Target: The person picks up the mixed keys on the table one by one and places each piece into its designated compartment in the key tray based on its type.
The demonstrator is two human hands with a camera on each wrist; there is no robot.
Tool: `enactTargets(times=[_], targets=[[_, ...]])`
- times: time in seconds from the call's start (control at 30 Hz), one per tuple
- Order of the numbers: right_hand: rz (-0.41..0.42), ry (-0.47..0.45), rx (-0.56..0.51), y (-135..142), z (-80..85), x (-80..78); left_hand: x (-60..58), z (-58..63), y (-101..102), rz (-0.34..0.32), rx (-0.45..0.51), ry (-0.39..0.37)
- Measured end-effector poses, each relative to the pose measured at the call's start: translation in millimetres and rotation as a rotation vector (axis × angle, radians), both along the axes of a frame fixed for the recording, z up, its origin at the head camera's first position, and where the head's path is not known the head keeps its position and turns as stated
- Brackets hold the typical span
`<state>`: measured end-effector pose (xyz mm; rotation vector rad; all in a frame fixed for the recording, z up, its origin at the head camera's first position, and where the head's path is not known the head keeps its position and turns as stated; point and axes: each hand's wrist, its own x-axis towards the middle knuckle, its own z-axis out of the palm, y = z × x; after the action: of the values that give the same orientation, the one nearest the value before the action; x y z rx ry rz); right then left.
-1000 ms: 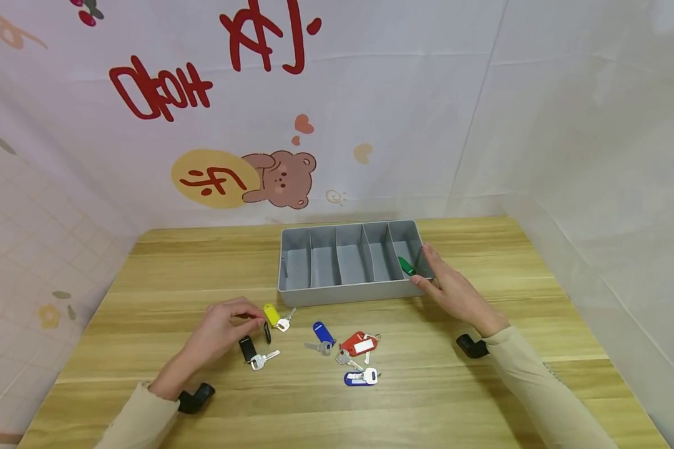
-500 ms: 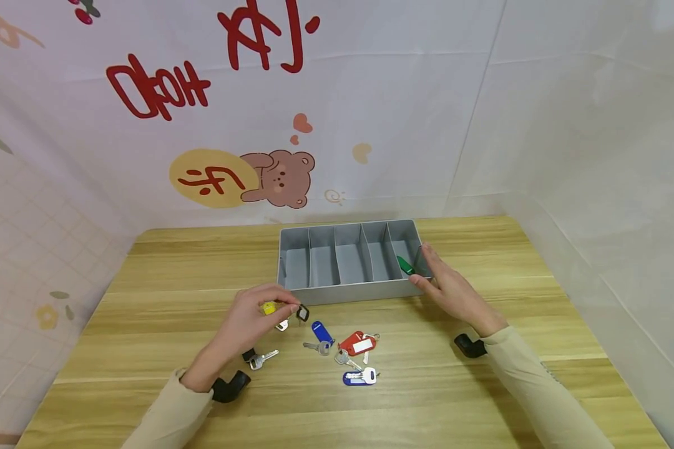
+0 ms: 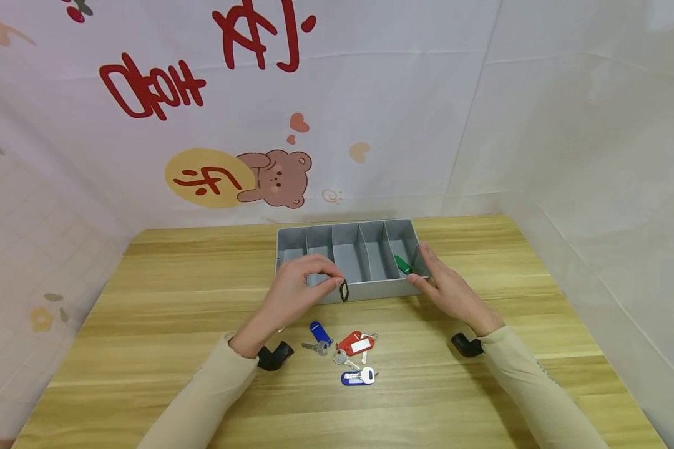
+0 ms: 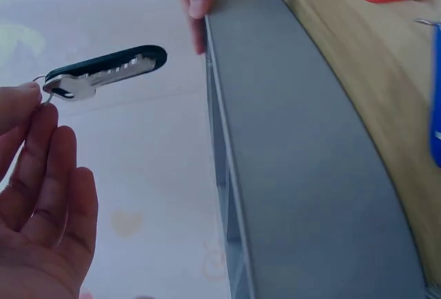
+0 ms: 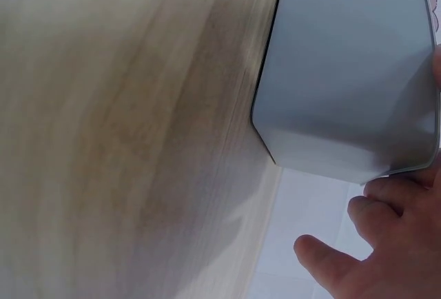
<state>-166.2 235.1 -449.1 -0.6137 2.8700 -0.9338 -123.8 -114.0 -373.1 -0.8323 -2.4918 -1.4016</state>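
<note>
In the head view my left hand [image 3: 294,290] is raised over the front of a grey five-compartment tray [image 3: 379,288]. Its thumb and fingertips pinch the ring of a black key tag [image 3: 344,292]. A silver key [image 4: 120,73] hangs along the dark tag in the left wrist view. My right hand [image 3: 452,290] holds the tray's right front corner, thumb at the front rim and fingers along the right end. Inside the rightmost compartment lies a green key tag [image 3: 402,264]. The left hand hides part of the left compartments.
On the table in front of the tray lie a blue key tag [image 3: 319,332], red key tags [image 3: 351,342] and another blue tag [image 3: 351,378], with silver keys. My left arm covers the table to their left. A printed cloth [image 3: 404,93] hangs behind the table.
My left hand has lifted the black key tag from beside the yellow tag and carried it right and up to the tray's front. The right hand has stayed at the corner.
</note>
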Motion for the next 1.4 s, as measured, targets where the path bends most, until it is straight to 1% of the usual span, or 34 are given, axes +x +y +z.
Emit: enactTargets(times=[0.13,0.33,0.5,0.57,0.67,0.9,1.2,1.4], targets=[[0.005,-0.002,-0.005,-1.6,2.3,0.5,-8.5,3.8,13.1,-0.013,0.031,0.008],[0.003,0.005,-0.001,-1.9,3.4,-0.1,-19.8,5.2,28.8,-0.001,0.061,0.014],[-0.001,0.004,-0.007,-2.1,3.8,-0.2,-29.7,3.9,43.3,-0.012,0.099,-0.001],[-0.001,0.000,-0.010,-2.2,3.4,-0.1,-34.5,2.4,49.6,-0.022,0.116,0.004],[0.001,-0.002,-0.016,-2.3,2.7,0.3,-41.4,-0.3,58.6,-0.016,0.121,0.018],[-0.005,-0.001,-0.013,-1.8,1.2,1.2,-53.3,-7.9,75.9,0.007,0.080,-0.010],[-0.009,-0.013,-0.021,-0.3,-1.2,1.1,-66.0,-24.3,90.6,0.007,0.023,-0.047],[-0.015,-0.003,-0.020,-0.3,-2.1,0.4,-71.3,-29.6,92.7,0.064,-0.055,-0.059]])
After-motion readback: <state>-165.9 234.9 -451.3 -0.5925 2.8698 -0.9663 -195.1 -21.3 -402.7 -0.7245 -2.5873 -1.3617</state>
